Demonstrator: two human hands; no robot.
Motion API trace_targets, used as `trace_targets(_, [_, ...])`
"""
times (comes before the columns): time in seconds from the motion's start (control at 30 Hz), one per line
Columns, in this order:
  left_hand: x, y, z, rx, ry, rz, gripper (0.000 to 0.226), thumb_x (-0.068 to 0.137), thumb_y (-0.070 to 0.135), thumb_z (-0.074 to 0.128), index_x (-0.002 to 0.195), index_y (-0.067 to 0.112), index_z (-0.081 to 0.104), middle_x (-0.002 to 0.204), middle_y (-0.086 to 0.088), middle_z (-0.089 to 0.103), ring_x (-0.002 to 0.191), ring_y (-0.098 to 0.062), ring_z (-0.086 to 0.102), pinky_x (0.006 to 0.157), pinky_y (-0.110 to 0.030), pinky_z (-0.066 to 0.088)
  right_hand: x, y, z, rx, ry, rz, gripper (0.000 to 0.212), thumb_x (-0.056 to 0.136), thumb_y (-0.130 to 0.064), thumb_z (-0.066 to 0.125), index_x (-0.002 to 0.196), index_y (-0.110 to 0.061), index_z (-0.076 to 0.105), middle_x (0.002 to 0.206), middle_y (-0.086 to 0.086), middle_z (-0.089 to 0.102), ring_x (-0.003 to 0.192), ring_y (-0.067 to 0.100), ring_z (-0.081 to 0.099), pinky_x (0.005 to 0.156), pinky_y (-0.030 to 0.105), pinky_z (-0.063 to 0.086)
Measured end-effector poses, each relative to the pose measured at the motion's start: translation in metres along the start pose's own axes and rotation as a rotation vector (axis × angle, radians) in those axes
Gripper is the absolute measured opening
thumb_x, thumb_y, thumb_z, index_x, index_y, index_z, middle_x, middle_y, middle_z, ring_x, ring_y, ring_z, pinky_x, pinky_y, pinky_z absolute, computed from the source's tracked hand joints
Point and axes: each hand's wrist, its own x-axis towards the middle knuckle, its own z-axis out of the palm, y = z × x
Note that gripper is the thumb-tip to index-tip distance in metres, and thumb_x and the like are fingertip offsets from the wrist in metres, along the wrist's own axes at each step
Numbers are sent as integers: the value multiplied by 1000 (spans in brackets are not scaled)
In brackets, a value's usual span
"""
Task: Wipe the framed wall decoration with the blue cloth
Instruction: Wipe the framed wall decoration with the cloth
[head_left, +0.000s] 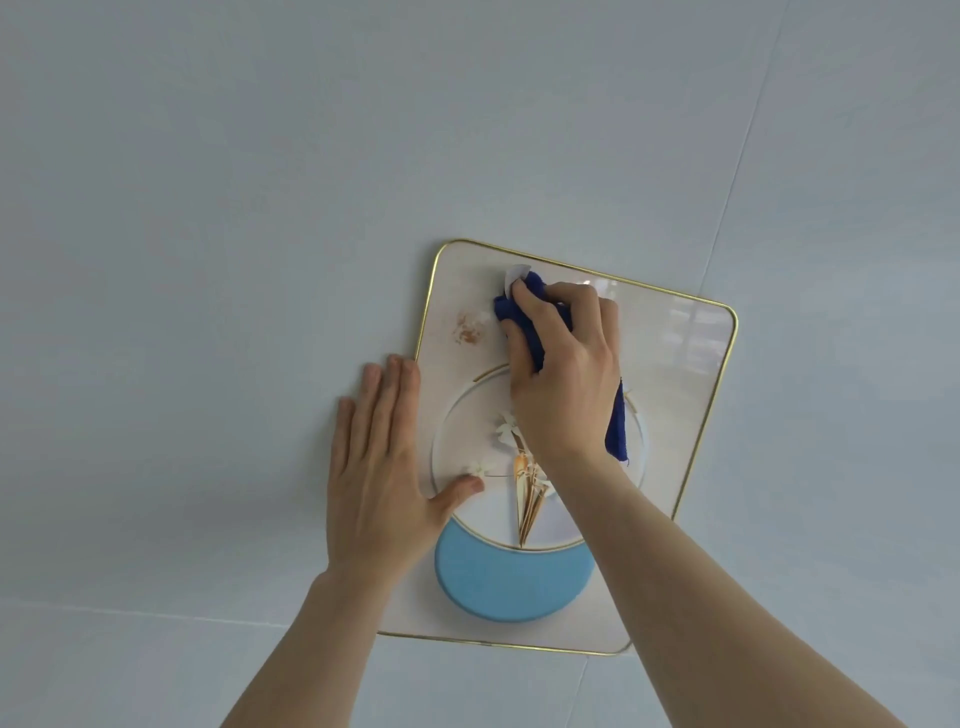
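The framed wall decoration (675, 364) hangs on the wall, gold-edged with rounded corners, showing a pale circle, dried flowers and a light blue crescent. My right hand (563, 374) presses a dark blue cloth (527, 322) against the upper middle of the glass; one end of the cloth hangs down past my wrist. A brownish smudge (469, 328) lies just left of the cloth. My left hand (382, 467) rests flat with fingers spread on the frame's left edge, thumb on the glass.
The pale grey-blue tiled wall (260, 208) surrounds the frame on all sides, with thin grout lines running diagonally at the right and along the bottom. The upper right of the glass reflects a window.
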Motion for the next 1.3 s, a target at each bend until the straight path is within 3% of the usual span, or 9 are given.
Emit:
trace_targets(0.23, [1,-5,7,-46,32,22,120,78,81,58,165,17,6,173,2,5,162,-18,1,132,-40,2,-2,-4,21,-35,53,-46,26,100,-15,69,124,-10,74,105,12,67,98,33,55,82,48,53])
trace_targets(0.43, [2,-6,9,-44,47,14,125,73,77,68,164,20,5,173,4,7,162,-16,2,132,-36,-1,-7,-19,36,-80,37,-192,24,99,-12,70,122,-7,75,98,15,70,93,37,61,76,50,53])
trace_targets(0.67, [2,-7,10,5,73,14,114,80,86,45,163,14,15,172,0,15,162,-18,8,131,-46,15,-30,-22,35,-154,-41,-288,28,97,-8,73,124,-13,75,104,9,73,95,34,64,78,42,50])
trace_targets(0.83, [1,-5,10,0,98,6,117,76,79,64,162,12,21,171,1,18,161,-18,13,130,-47,19,-47,-8,15,-207,-178,-438,33,92,-3,73,124,-11,73,107,8,72,97,33,63,80,41,49])
trace_targets(0.97, [1,-7,8,-34,62,13,118,76,85,57,163,15,17,173,-1,17,161,-17,8,132,-41,8,-37,1,5,-283,-218,-548,34,92,-3,72,123,-15,74,103,7,72,94,34,65,77,40,48])
trace_targets(1.2, [2,-7,7,-75,44,11,119,76,86,54,164,19,10,172,5,6,162,-14,0,132,-38,2,-17,10,4,-216,-95,-275,28,93,-3,74,119,-14,76,107,10,71,100,33,57,78,46,49])
trace_targets(1.3, [1,-8,8,-89,54,12,118,76,85,55,164,19,10,173,4,10,162,-14,1,132,-37,0,-18,4,5,-18,-70,-110,22,100,-11,70,120,-13,76,109,8,69,103,27,54,88,36,50])
